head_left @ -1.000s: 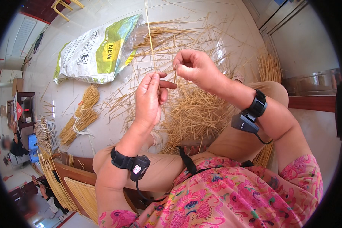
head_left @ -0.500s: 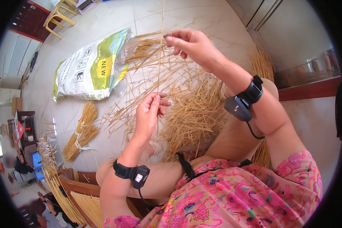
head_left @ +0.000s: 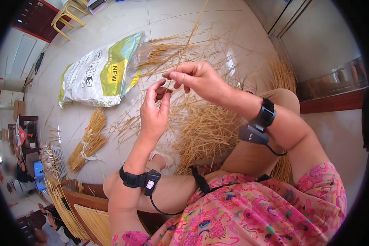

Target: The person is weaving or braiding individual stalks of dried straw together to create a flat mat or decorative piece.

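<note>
A thin straw stalk (head_left: 189, 41) is pinched by the right hand (head_left: 197, 80) — its long axis runs up and away from the fingertips. The left hand (head_left: 153, 112), thumb and fingers closing on the stalk's lower end, sits just below.

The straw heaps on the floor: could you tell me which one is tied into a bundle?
The small tied bundle left of the left hand, below the printed sack; a pale band binds its middle, while the loose straw pile lies scattered.

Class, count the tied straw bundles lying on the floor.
1: a tied straw bundle lies on the tiles left of the left hand, below the sack. Others may be hidden.
</note>
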`<state>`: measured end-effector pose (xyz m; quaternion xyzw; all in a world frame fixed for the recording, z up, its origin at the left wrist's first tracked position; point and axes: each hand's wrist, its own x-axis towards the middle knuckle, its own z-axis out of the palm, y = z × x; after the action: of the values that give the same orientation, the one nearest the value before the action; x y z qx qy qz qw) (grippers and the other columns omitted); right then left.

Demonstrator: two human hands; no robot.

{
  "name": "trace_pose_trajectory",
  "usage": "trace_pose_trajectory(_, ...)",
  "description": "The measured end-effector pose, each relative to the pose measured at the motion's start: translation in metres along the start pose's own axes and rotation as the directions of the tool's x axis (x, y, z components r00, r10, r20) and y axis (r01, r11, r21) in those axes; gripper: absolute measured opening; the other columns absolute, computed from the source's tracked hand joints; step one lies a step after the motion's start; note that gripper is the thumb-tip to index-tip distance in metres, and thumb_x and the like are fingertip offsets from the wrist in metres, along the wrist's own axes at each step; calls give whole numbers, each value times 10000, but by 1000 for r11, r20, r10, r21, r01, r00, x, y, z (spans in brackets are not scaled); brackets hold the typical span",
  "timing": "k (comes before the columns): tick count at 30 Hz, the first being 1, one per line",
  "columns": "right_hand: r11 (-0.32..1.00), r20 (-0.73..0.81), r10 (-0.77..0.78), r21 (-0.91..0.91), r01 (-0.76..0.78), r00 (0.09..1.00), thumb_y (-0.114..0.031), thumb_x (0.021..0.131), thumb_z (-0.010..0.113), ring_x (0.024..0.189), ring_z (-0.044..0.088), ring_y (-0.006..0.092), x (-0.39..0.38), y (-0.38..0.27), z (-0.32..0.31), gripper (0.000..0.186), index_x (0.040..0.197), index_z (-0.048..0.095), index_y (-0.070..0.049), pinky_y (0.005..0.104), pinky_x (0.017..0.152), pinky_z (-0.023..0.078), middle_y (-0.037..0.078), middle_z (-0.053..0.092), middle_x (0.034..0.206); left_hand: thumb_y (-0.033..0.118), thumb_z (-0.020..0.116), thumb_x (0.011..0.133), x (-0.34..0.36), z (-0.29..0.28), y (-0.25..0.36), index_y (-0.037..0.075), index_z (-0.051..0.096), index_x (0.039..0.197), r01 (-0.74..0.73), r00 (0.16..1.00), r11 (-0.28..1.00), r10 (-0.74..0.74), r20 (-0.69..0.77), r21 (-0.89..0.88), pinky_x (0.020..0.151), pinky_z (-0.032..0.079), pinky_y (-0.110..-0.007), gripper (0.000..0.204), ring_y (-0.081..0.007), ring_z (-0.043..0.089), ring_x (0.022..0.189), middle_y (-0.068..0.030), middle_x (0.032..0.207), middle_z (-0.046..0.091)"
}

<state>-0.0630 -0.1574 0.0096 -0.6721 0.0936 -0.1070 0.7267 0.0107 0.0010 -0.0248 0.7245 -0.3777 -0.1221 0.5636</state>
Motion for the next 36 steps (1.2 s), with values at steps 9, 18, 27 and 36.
trace_pose_trajectory(9, 994, -118, 6, 108, 7, 993, -109, 851, 596, 682, 597, 87, 3, -3, -3, 158, 955, 612, 8, 204, 541, 449, 44, 626, 789, 59, 513, 892, -2, -12, 11, -8, 556, 973, 42, 997, 995, -36, -68, 92, 639, 430, -192, 113, -69, 531, 718, -31, 792, 568)
trace_pose_trajectory(18, 962, -23, 18, 273, -12, 1000, -112, 854, 592, 706, 614, 110, -3, 11, 5, 115, 891, 580, -4, 224, 563, 467, 48, 614, 793, 47, 577, 850, 0, -12, 20, -10, 588, 969, -54, 996, 990, 62, -64, 130, 632, 448, -206, 132, -76, 550, 697, -37, 785, 591)
trace_pose_trajectory(27, 962, 28, 72, 260, -77, 997, -116, 860, 581, 679, 548, 96, -10, 15, 10, 147, 933, 571, 12, 217, 603, 440, 46, 581, 802, 3, 628, 772, 1, -8, 31, 6, 601, 823, -125, 975, 952, 170, -142, 281, 506, 441, -242, 57, -134, 553, 558, -73, 705, 571)
trace_pose_trajectory(36, 927, -204, 5, 368, 72, 979, -33, 793, 593, 683, 557, 109, 0, 6, -3, 310, 1083, 498, 22, 205, 559, 433, 41, 560, 794, 16, 623, 789, -2, -12, 26, 1, 617, 853, -131, 966, 929, 198, -167, 346, 526, 398, -216, 66, -87, 476, 565, -43, 727, 573)
